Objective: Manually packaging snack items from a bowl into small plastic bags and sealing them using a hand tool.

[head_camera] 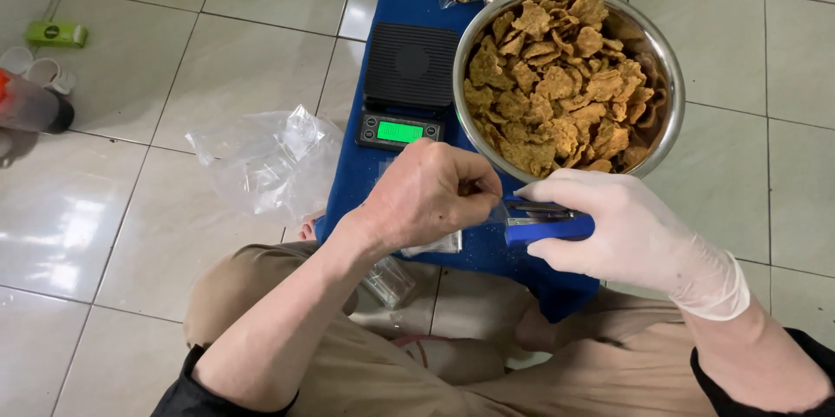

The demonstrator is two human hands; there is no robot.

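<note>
The gloved right hand [622, 230] grips a blue stapler [546, 224]. The bare left hand [430, 195], fingers curled together, pinches a clear bag [435, 246] at the stapler's mouth, beside the steel bowl [665, 78].

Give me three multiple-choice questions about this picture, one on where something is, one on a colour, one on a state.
1. Where is the scale?
A. left of the metal bowl
B. inside the bowl
C. on the floor tiles

2. What colour is the stapler?
A. red
B. blue
C. yellow

3. How is the right hand covered?
A. bare
B. wrapped in cloth
C. in a thin white glove

Answers:
1 A, the scale sits on the blue table just left of the bowl of chips.
2 B, its body between the hands is blue.
3 C, a white glove reaches to the wrist, while the left hand is bare.
</note>
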